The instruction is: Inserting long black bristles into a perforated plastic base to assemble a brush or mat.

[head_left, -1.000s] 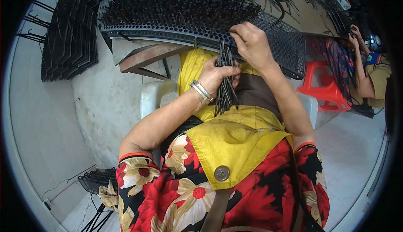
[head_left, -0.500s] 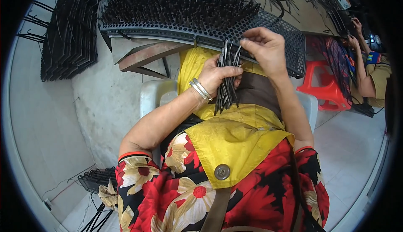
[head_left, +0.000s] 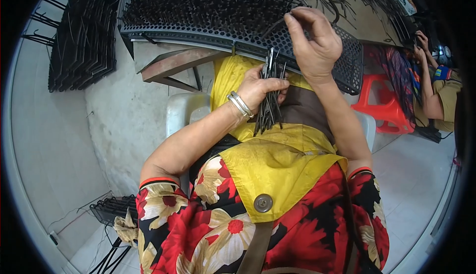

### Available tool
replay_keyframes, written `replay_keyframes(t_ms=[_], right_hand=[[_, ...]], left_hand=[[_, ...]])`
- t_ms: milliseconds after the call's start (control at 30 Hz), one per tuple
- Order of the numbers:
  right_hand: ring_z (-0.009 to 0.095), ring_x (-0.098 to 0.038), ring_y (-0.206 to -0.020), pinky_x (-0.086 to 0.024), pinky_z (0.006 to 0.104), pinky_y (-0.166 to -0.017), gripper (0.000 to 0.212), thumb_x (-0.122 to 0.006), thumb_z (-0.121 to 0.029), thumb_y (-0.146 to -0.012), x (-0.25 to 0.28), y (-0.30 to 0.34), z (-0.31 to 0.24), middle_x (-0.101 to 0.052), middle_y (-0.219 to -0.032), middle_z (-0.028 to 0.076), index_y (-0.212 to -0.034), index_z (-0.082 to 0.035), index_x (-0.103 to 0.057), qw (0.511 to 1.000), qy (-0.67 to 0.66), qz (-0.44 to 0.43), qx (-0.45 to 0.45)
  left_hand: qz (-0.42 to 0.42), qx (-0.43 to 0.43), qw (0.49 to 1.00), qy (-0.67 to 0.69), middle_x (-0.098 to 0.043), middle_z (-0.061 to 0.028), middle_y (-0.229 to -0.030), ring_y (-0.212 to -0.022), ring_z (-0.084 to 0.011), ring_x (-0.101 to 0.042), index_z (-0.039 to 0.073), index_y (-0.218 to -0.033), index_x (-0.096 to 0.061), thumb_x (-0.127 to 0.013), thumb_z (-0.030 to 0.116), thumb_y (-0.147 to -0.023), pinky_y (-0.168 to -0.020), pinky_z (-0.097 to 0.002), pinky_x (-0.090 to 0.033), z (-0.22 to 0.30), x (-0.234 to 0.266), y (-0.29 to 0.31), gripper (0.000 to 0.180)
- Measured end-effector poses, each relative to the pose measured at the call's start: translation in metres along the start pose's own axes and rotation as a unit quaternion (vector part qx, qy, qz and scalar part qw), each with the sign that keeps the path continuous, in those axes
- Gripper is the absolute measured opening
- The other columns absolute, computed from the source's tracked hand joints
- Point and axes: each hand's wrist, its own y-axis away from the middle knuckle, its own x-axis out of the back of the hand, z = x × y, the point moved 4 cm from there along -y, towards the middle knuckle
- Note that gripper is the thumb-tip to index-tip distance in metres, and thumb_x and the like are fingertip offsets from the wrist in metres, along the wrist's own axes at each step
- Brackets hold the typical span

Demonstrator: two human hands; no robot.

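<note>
A bundle of thin dark rods (head_left: 268, 108) is clasped in my left hand (head_left: 252, 89), thumb laid across it, in front of the yellow apron (head_left: 277, 150). My right hand (head_left: 317, 43) is raised over the perforated black rack (head_left: 325, 35), thumb and forefinger pinched at the end of one thin dark rod (head_left: 273, 27). That rod slants down to the left toward the rack's holes; whether its lower tip sits in one I cannot tell. Dark pieces (head_left: 198, 8) stand upright, densely packed, over most of the rack, while holes at its right end show bare.
Loose dark rods (head_left: 342, 1) lie scattered on the table behind the rack. Stacked black racks (head_left: 84, 31) stand at the far left. A red stool (head_left: 379, 103) is to the right, near another person's arms (head_left: 427, 75). A rusty metal table frame (head_left: 173, 65) supports the rack.
My right hand has moved up and away from the bundle to above the rack, carrying one rod. My left hand stays nearly in place around the bundle.
</note>
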Motion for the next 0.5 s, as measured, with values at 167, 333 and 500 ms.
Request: replay_keyframes(t_ms=[167,333,500], right_hand=[[0.022,-0.058,-0.061,-0.047,0.0268,-0.054,0.012,-0.063,0.005,-0.067,-0.015,0.002,0.002,-0.059,-0.074,0.011,-0.076,0.0,-0.058,0.998,-0.018,-0.01,0.054],[0.029,-0.056,-0.068,-0.048,0.0345,-0.06,0.012,-0.059,0.003,-0.063,-0.032,0.017,0.008,-0.056,-0.072,0.013,-0.075,0.0,-0.059,0.974,0.065,-0.167,0.137],[0.021,-0.057,-0.06,-0.046,0.0288,-0.055,0.015,-0.064,0.001,-0.07,-0.014,0.015,0.003,-0.058,-0.075,0.011,-0.085,0.001,-0.06,0.988,0.051,-0.138,0.054]], left_hand=[[-0.002,-0.001,1.0,-0.003,-0.056,-0.0073,-0.063,-0.05,-0.0157,-0.054,0.0,-0.085,-0.053,-0.064,-0.001,-0.07,-0.046,-0.0257,-0.046,0.001,-0.001,0.001,0.019],[-0.001,-0.007,1.0,-0.008,-0.055,-0.0076,-0.062,-0.049,-0.016,-0.054,0.0,-0.084,-0.052,-0.063,-0.001,-0.07,-0.045,-0.0257,-0.045,0.002,-0.003,0.001,0.018],[-0.006,-0.002,1.0,-0.004,-0.055,-0.0079,-0.062,-0.049,-0.0163,-0.054,0.0,-0.083,-0.052,-0.063,-0.002,-0.07,-0.045,-0.0261,-0.046,0.002,-0.001,0.001,0.017]])
